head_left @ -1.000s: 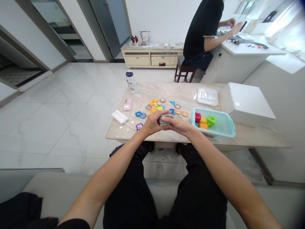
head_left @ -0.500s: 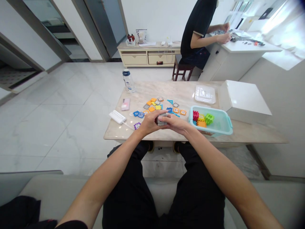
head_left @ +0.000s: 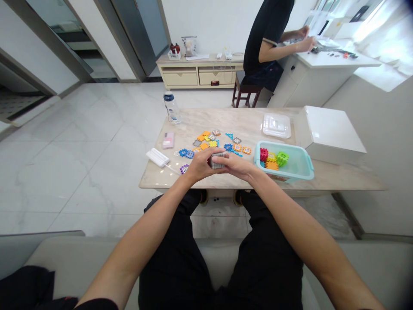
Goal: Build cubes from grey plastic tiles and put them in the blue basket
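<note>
Between both hands, above the table's near edge, is a small grey block cube, partly covered by fingers. My left hand is closed around its left side. My right hand grips it from the right, thumb across the near face. Just beyond the hands lie flat toothed block pieces: an orange piece, a blue piece, a yellow piece and several others. A purple piece lies left of my left hand. To the right, a light-blue bin holds red, yellow, orange and green block shapes.
On the table stand a water bottle and a white box, near a clear plastic lid. A white device with a cable and a pink packet lie left. Another person sits working at a far counter.
The camera view has shifted slightly. Both hands stay around the grey cube, with only slight finger movement; the pieces on the table look unchanged.
</note>
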Tool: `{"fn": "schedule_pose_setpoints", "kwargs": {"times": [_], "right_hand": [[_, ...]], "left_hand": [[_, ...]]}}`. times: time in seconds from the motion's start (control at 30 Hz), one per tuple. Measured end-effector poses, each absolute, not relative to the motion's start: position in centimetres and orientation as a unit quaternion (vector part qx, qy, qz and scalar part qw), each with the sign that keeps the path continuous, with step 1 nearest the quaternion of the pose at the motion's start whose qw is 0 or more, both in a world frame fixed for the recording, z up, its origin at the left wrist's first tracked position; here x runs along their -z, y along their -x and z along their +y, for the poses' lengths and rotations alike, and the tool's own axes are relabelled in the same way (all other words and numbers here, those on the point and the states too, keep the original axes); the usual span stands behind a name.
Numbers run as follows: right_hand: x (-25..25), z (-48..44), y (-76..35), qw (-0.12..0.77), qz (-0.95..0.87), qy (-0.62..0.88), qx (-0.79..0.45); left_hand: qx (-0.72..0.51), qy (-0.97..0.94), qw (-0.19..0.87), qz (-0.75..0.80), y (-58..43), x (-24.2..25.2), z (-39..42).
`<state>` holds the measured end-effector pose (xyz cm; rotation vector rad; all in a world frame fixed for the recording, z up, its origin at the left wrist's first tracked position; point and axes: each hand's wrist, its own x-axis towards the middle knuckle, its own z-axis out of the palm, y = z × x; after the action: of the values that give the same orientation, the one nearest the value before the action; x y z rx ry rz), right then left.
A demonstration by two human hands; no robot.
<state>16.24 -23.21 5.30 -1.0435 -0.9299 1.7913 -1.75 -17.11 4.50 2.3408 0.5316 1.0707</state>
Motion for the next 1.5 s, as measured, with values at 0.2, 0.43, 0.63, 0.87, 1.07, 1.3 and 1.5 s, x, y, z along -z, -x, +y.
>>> {"fn": "schedule_pose_setpoints", "kwargs": {"times": [0.2, 0.43, 0.63, 0.87, 1.07, 1.3, 1.5], "right_hand": [[-5.1, -23.3, -16.3, 0.424, -0.386, 0.403, -0.713], [-5.8, -23.5, -16.3, 0.426, -0.426, 0.462, -0.651], [-6.3, -23.5, -17.9, 0.405, -0.53, 0.574, -0.475], [-5.6, -23.1, -17.7, 0.264, -0.693, 0.659, -0.129], [-5.4, -22.8, -16.2, 0.212, -0.735, 0.641, -0.059], [-5.1, -22.7, -15.5, 0.21, -0.734, 0.645, -0.038], [-4.5, -22.7, -15.6, 0.237, -0.741, 0.626, -0.05]], "left_hand": [[-0.412, -0.862, 0.238, 0.174, 1.7, -4.4, -17.4], [-0.391, -0.869, 0.249, 0.175, 1.7, -4.6, -17.1], [-0.326, -0.847, 0.349, 0.235, 5.0, -5.1, -13.2], [-0.31, -0.673, 0.545, 0.392, 5.6, -4.2, -13.8], [-0.293, -0.682, 0.55, 0.383, 2.4, -4.0, -15.7], [-0.318, -0.68, 0.553, 0.361, 0.9, -2.8, -16.3], [-0.338, -0.69, 0.509, 0.388, 0.6, -2.7, -16.9]]}}
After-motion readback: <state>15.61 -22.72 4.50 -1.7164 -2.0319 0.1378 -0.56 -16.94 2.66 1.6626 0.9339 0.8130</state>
